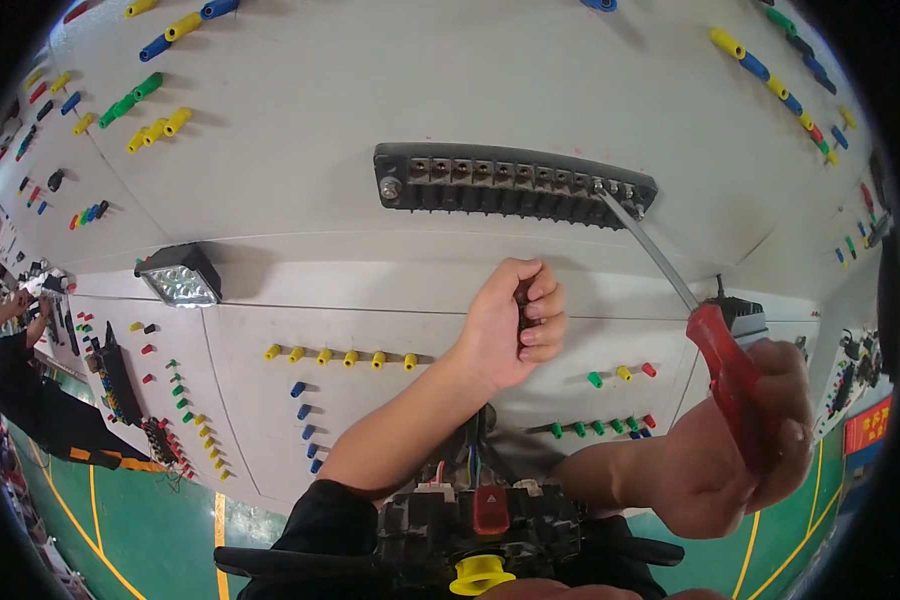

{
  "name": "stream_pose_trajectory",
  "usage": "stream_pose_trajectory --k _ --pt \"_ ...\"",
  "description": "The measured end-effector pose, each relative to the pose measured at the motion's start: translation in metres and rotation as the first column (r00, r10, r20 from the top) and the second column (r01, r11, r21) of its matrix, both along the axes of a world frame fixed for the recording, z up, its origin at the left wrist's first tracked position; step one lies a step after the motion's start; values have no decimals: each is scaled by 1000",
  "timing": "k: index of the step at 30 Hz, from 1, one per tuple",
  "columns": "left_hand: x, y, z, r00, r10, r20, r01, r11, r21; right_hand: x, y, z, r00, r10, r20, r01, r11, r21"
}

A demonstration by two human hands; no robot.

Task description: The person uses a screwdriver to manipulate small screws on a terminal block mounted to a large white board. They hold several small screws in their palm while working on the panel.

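A black terminal block (510,182) is fixed to the pale panel, with a row of square screw terminals along it. My right hand (710,465) is wrapped round the red handle of a screwdriver (722,365). Its metal shaft slants up and left, and the tip meets a terminal near the block's right end. Screw heads show in the last few terminals there, while those further left look dark. Below the block, my left hand (510,320) is closed with its fingers curled. Something small and dark shows between fingers and palm, too hidden to name.
A square lamp (182,277) juts from the panel at left, and another dark fixture (738,310) sits behind the screwdriver. Coloured sockets stick out in rows. Below my arms is a black switch assembly (530,520) with a red button. Another person (45,385) works at far left.
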State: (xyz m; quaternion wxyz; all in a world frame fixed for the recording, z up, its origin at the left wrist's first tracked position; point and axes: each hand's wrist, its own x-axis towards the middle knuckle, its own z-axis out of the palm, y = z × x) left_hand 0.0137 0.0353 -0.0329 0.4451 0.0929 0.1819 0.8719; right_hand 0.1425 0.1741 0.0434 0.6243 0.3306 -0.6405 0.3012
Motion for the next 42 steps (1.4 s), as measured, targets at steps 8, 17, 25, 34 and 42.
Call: stream_pose_trajectory --k 8,17,25,34,42 --pt "-2 1 -3 1000 8 -4 -8 1000 15 3 3 -5 984 -174 -44 176 982 65" --pt "-3 0 -5 1000 -1 -7 2 999 53 3 -9 -10 997 -54 -55 49 995 -86" --pt "-2 2 -3 1000 3 -11 -2 999 46 -3 -13 1 946 -276 -167 260 959 -114" --pt "-3 -1 -3 1000 18 -22 -17 999 36 6 -11 -4 978 -201 -51 204 976 78" --pt "-1 1 -3 1000 6 -10 -6 1000 22 -8 -8 -11 983 -25 -183 48 991 122"
